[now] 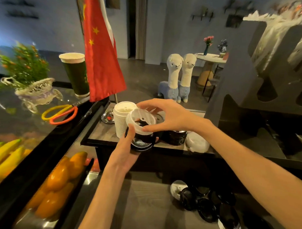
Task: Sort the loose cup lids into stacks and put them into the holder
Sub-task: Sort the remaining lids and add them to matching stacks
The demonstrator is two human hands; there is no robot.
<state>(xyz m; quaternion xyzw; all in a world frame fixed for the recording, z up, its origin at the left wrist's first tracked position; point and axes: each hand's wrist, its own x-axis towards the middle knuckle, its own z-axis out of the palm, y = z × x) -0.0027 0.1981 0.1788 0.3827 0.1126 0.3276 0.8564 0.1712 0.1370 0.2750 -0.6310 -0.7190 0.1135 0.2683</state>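
Loose lids (210, 204): nearest the camera, a heap of black lids with a white one or two at its edges, on the lower counter, well below and right of the white stack
White stack (121, 121): the landmark; a tall column of white lids standing on the raised shelf (101, 135)
Left hand (124, 152): just below and right of the white stack; fingers curled round a short stack of black lids, thumb up along its side
Black stack (141, 142): in the left hand, touching the white stack's right side low down
Right hand (165, 115): right of the white stack's top; fingers spread and bent, pinching a translucent lid by its rim
Translucent lid (140, 120): tilted, sitting over the top of the black stack, overlapping the white stack's right edge
Second black stack (176, 137): on the shelf, right of the white stack, behind the hands
Pale lids (196, 144): lying on their side, further right again
Scissors (60, 113): left of the white stack, on the glass case
Flag (101, 49): above and behind the white stack
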